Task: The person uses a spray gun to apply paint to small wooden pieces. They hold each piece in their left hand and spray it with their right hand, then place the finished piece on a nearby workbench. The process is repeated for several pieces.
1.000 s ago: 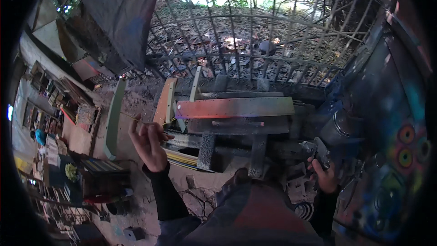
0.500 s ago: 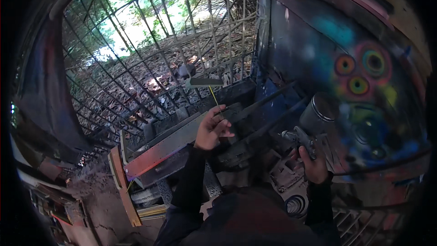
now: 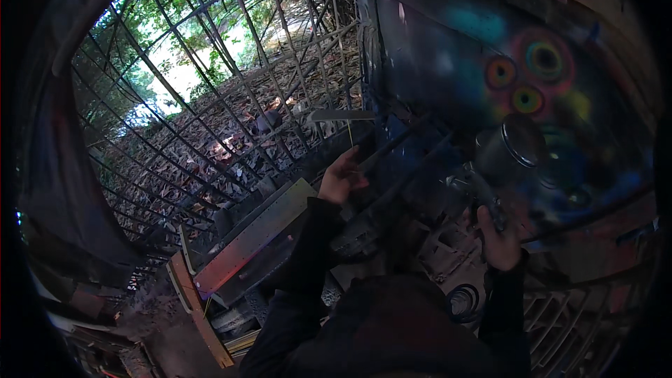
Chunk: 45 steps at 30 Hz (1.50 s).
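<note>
My left hand [image 3: 341, 178] is closed on a thin yellow stick [image 3: 351, 133], held upright. At the stick's top end sits a flat, pale grey-green strip [image 3: 343, 116], nearly level and seen almost edge-on. How the strip is fixed to the stick cannot be made out. On the right, my right hand [image 3: 501, 241] is wrapped round the handle of a metal spray gun [image 3: 484, 196]. A round metal cup [image 3: 500, 154] rises from the gun, tilted to the right. The gun's nozzle points left, some distance from the strip.
A barred metal grille [image 3: 231, 63] stands ahead, with leaf litter beyond. To the right is a dark panel [image 3: 434, 49] with sprayed coloured rings. A long board stained red [image 3: 252, 241] and an upright wooden piece [image 3: 203, 315] lie at the left; a coiled hose [image 3: 463, 301] rests below.
My left hand has moved right with the stick, and the strip has turned more level. My right hand and the spray gun have shifted slightly right. The view has tilted and darkened.
</note>
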Each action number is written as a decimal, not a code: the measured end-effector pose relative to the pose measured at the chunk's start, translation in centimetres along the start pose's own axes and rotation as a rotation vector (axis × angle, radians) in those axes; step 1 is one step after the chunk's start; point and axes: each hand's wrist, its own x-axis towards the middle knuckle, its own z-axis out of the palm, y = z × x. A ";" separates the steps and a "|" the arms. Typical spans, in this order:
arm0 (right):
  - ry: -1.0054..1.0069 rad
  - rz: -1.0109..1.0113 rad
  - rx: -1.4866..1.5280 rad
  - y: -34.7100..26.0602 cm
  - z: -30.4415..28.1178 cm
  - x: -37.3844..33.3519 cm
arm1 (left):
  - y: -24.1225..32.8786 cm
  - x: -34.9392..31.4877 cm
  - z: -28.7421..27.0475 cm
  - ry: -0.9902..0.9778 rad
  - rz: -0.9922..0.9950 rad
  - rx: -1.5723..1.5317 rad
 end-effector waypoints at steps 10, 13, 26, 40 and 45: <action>0.010 -0.024 0.058 -0.6 0.2 -0.1 | -1.3 0.3 -0.6 0.107 0.002 -0.014; -0.004 -0.046 0.052 -2.1 0.2 -0.1 | -2.9 2.2 -1.9 0.168 0.168 0.360; 0.064 -0.207 0.043 -9.4 1.3 0.1 | -7.0 10.7 -5.7 0.445 0.461 1.033; 0.033 -0.216 -0.025 -10.5 2.4 0.1 | -5.9 11.0 -4.7 0.466 0.577 1.055; 0.061 -0.214 -0.009 -11.0 3.0 0.0 | -5.8 11.3 -5.0 0.515 0.664 1.060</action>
